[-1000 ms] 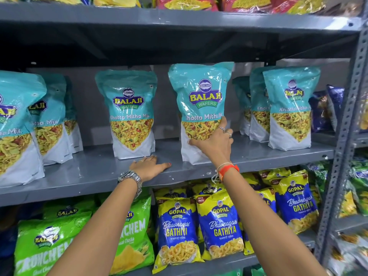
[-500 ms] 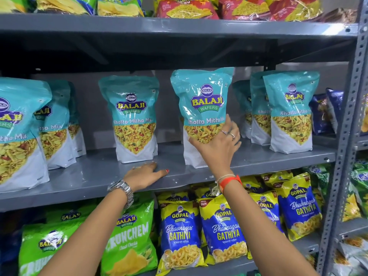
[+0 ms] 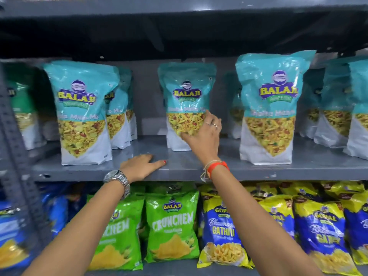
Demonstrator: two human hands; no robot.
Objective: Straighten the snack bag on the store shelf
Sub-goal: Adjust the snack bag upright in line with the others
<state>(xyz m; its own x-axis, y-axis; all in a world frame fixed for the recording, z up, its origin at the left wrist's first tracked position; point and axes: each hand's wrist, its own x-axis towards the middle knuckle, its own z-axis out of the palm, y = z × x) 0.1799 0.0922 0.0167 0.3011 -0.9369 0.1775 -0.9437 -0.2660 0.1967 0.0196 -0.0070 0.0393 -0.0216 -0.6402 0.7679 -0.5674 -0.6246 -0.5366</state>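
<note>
Teal Balaji snack bags stand upright in a row on the grey metal shelf. My right hand is on the lower right part of the middle teal bag. The thumb lies across the bag's front and the fingers wrap its right edge. That bag stands further back than its neighbours. My left hand lies flat on the shelf's front edge, fingers apart, holding nothing. A larger-looking teal bag stands to the right and another to the left, both nearer the front edge.
More teal bags stand behind and at both ends of the row. On the shelf below are green Crunchem bags and blue-yellow Gathiya bags. A perforated steel upright rises at the left. The upper shelf hangs low overhead.
My view has swung left. My right hand let go of the bag now at the right and moved left to the neighbouring bag. My left hand stayed on the shelf edge.
</note>
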